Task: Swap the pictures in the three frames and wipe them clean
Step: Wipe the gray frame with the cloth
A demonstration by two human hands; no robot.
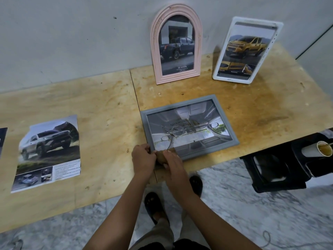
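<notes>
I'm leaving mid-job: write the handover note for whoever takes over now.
Left hand and right hand both grip what looks like a brown cloth at the near-left corner of the grey frame.
The grey frame lies flat, its glass smeared.
Pink frame and white frame stand at the back, holding truck pictures.
Loose prints lie left.
Done: all three frames hold pictures.
Left: wipe the grey glass; the others are unclear.

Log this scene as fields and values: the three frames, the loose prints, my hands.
pink arched frame: upright against wall, dark truck picture
white frame: standing tilted, yellow truck picture
grey frame: flat on table, car interior picture
loose prints: flat, table's left
hands: left hand and right hand hold brown cloth at grey frame's near edge
</notes>
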